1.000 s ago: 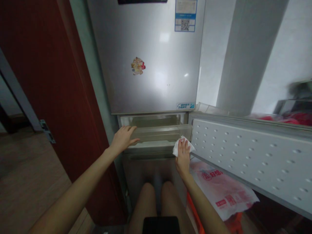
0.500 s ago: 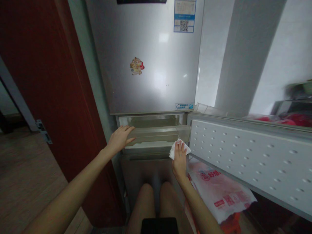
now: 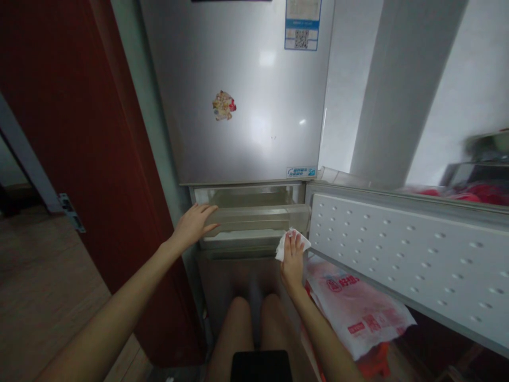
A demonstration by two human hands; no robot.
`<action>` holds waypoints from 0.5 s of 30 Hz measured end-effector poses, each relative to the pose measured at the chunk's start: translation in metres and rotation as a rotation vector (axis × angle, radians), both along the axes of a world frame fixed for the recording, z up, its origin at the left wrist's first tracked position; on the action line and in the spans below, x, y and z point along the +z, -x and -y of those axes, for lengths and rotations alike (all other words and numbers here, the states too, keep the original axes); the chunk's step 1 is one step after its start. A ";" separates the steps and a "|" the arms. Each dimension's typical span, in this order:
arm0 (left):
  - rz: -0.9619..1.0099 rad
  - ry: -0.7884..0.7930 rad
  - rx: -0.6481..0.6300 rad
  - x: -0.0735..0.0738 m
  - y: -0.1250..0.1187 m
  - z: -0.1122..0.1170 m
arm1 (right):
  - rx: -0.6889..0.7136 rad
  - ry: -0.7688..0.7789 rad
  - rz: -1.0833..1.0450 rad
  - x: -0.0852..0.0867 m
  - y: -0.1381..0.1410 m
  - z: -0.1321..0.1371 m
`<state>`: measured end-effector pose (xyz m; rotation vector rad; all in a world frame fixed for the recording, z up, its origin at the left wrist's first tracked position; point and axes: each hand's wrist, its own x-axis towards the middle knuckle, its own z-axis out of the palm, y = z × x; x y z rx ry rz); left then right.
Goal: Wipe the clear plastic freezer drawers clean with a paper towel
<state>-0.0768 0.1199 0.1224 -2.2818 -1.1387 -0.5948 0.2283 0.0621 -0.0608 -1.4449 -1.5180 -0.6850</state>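
A clear plastic drawer (image 3: pixel 254 215) sits slightly pulled out of the fridge's middle compartment. My left hand (image 3: pixel 194 222) rests at the drawer's left front corner, fingers and thumb apart. Under the fingers of my right hand (image 3: pixel 293 262) is a crumpled white tissue (image 3: pixel 281 248), pressed at the drawer's lower right front. The silver fridge (image 3: pixel 246 63) stands straight ahead, its upper door closed. To the right, the middle compartment's door (image 3: pixel 382 249) hangs wide open, showing its dimpled white inner panel.
A red-brown wooden door (image 3: pixel 79 132) stands at the left. Below the open fridge door, a white bag with red print (image 3: pixel 358 307) lies over an orange-red stool (image 3: pixel 376 361). My knees (image 3: pixel 240 318) are close to the closed lower fridge door (image 3: pixel 222 281).
Almost nothing differs. The view has tilted very slightly; both hands keep their places at the drawer, the tissue still under my right fingers.
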 end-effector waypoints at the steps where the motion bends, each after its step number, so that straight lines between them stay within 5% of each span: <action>1: 0.000 0.003 0.003 0.000 0.000 0.000 | -0.010 0.002 -0.007 0.000 -0.001 0.000; 9: 0.018 0.002 -0.015 -0.002 0.001 -0.002 | -0.069 -0.011 -0.040 0.044 -0.016 -0.005; 15: 0.014 0.007 -0.005 -0.001 0.001 -0.002 | -0.047 0.000 -0.073 0.018 -0.012 -0.002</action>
